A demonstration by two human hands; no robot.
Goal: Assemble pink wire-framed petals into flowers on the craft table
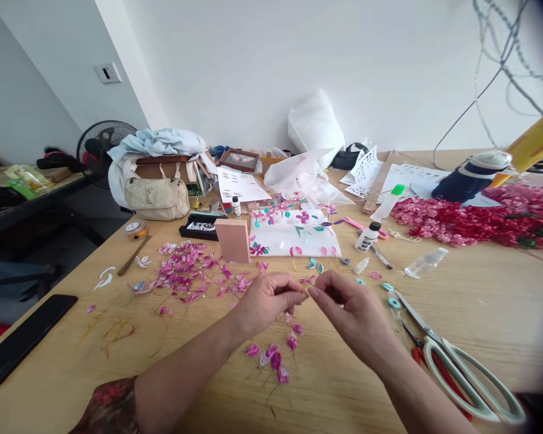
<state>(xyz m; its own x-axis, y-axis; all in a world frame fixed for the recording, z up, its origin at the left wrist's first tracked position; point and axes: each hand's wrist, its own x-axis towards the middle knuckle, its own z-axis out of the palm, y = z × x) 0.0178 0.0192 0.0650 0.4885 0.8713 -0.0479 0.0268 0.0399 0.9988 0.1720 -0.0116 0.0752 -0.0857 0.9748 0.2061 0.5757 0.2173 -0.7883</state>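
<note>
My left hand [274, 301] and my right hand [350, 310] meet over the middle of the table, both closed in a pinch. Their fingertips nearly touch around a small pink wired petal [306, 279], mostly hidden by the fingers. Just below the hands lie several loose magenta petals [276, 360] on thin wire stems. A large heap of pink and purple petals [185, 268] spreads to the left. Behind the hands, a white sheet [294, 235] carries pink flowers and teal leaves. Small teal pieces [320, 268] lie close to my right hand.
Large white-handled scissors [457, 367] lie at the right, over red-handled pliers. A wooden block [233, 241] stands beside the heap. Glue bottles [367, 237] and a clear spray bottle [426, 262] are at right. A black phone [27, 337] lies front left; red flower bundles [475, 214] fill the back right.
</note>
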